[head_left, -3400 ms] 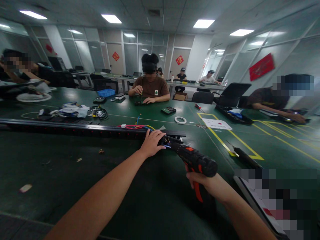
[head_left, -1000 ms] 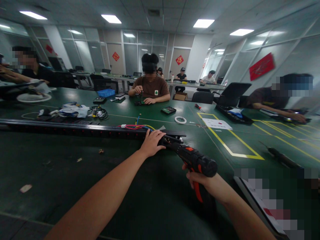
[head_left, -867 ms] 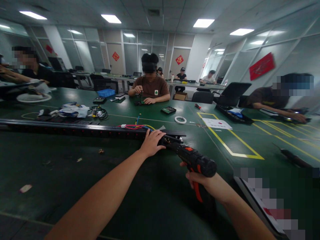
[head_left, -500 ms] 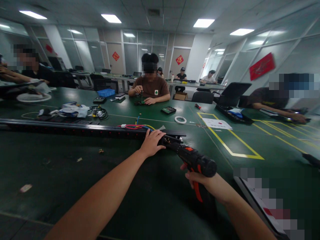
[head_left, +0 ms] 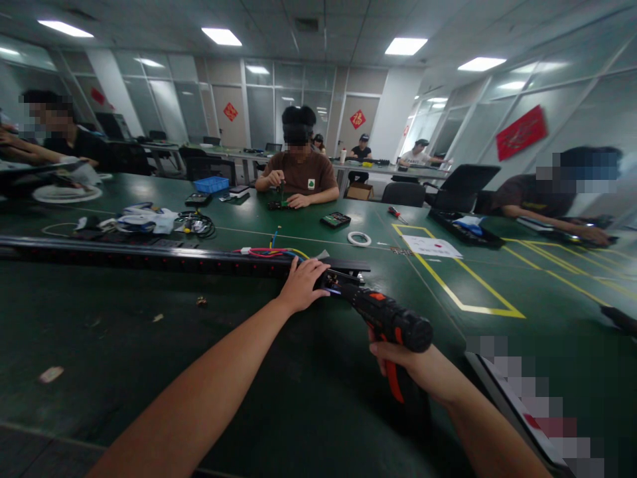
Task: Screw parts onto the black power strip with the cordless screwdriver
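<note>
A long black strip (head_left: 149,257) lies across the green table (head_left: 124,358), with coloured wires (head_left: 271,253) at its right end. My left hand (head_left: 302,285) rests on that end, fingers curled over the strip and pressing it down. My right hand (head_left: 415,369) grips the handle of a black and orange electric screwdriver (head_left: 385,321). The tool's tip sits against the strip's end, right beside my left fingers, where a small bluish light shows.
Cables and parts (head_left: 149,222) lie beyond the strip at the left. A white tape roll (head_left: 359,239), a paper sheet (head_left: 432,247) in a yellow marked box and a black tray (head_left: 465,232) are at the right. Several people sit around the table.
A dark tool at the right of the table has slid away to the far right edge. My hands and the screwdriver stay in place; a bluish light shows at the tip again.
</note>
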Motion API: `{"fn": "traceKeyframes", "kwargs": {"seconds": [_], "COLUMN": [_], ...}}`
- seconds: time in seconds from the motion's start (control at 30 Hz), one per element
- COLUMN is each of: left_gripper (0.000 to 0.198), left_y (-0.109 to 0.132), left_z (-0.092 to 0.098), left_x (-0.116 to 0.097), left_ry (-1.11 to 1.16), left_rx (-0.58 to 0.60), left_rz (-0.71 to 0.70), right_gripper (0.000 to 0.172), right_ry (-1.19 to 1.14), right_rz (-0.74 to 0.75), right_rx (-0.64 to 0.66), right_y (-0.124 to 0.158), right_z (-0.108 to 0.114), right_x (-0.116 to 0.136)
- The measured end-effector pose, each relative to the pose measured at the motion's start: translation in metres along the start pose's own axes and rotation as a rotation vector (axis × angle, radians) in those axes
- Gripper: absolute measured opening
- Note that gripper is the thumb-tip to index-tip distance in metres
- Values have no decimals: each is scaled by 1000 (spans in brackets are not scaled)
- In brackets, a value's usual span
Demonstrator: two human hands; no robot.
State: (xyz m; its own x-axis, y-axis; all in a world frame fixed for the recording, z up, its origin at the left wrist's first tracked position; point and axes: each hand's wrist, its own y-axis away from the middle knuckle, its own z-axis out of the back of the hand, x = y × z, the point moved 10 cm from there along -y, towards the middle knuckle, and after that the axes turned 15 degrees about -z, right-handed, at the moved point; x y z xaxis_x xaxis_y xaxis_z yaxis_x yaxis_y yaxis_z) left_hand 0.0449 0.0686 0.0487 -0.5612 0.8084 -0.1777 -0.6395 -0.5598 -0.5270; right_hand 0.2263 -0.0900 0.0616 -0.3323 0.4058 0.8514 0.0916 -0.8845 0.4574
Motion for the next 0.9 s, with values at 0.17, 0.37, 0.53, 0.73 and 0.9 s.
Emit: {"fn": "traceKeyframes", "kwargs": {"seconds": [0.17,0.37,0.53,0.73,0.9], "left_gripper": [66,66,67,67,67], "left_y": [1,0,0,0,0], "left_z": [1,1,1,1,1], "left_x": [0,-1,-2,0,-1], "left_ry": [7,4,3,10,13], "left_rx": [-4,6,13,10,9], "left_rz": [1,9,12,9,9], "right_gripper": [30,29,30,28,28], "right_ry": [10,7,0,12,15], "right_rz": [-7,-1,-7,-13,-3], "right_rx": [0,2,9,0,4], "right_y": [0,-1,-1,1,-1], "right_z": [0,0,0,0,0], "right_x": [1,1,-1,2,0]}}
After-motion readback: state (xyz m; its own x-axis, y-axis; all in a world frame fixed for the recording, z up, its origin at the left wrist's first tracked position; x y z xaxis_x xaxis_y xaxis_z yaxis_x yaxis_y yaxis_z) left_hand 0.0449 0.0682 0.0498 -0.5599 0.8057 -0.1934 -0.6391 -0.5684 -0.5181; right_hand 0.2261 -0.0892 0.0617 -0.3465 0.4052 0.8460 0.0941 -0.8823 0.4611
